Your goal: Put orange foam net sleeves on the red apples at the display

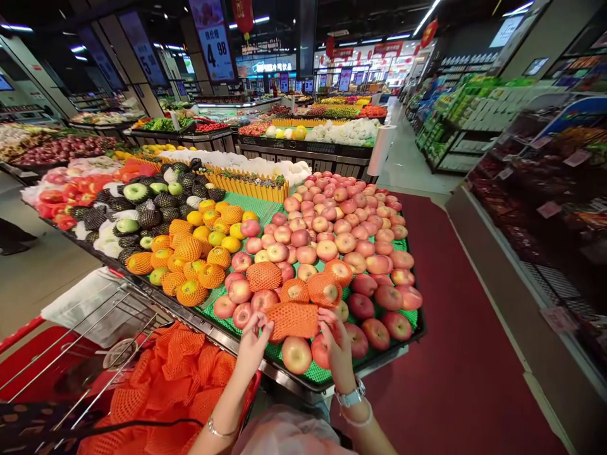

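Note:
An orange foam fruit net (pixel 294 321) is stretched flat between my two hands, above the front of the apple display. My left hand (pixel 256 338) pinches its left end, and my right hand (pixel 334 338) grips the right end. Just beyond it lie apples in orange nets, one netted apple (pixel 325 289) among them. Below the net, a bare apple (pixel 296 355) rests between my hands at the front edge. Many loose red apples (pixel 327 221) cover the green mat behind. Whether anything sits inside the held net cannot be made out.
To the left stand orange-netted yellow fruits (pixel 190 259) and black-netted fruits (pixel 152 205). A shopping cart (pixel 71 360) with a heap of orange foam nets (pixel 165 379) is at my lower left. Packaged-goods shelves (pixel 535 221) line the right, beyond a dark red floor mat (pixel 455 328).

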Available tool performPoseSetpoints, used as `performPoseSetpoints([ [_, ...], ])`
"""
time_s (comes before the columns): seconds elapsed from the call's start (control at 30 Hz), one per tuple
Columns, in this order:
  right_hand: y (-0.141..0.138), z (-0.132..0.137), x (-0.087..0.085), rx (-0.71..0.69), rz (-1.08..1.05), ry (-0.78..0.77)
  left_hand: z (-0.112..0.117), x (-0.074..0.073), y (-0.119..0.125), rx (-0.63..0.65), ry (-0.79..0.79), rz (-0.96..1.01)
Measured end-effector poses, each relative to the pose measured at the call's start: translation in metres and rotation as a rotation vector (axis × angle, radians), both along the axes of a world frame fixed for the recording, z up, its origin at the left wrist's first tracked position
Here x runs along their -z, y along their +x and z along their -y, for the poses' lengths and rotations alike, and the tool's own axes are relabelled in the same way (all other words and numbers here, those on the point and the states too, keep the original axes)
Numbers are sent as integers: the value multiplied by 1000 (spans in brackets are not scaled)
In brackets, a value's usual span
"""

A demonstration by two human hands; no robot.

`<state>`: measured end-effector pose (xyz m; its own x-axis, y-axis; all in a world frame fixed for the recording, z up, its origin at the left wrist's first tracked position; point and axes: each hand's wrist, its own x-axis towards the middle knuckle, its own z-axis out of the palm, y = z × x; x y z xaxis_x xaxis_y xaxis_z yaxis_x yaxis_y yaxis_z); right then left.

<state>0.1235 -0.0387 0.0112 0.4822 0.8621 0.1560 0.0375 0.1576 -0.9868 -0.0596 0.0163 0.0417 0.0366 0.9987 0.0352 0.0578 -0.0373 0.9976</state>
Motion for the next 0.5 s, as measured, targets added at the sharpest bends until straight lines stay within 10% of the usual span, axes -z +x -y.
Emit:
performPoseSetpoints([
  [0.23,-8,0,32,-202,-202,-93,21,15,2,97,-107,87],
  [0.5,-1,5,30,-469,-536,-205,27,29,7,227,-250,391],
])
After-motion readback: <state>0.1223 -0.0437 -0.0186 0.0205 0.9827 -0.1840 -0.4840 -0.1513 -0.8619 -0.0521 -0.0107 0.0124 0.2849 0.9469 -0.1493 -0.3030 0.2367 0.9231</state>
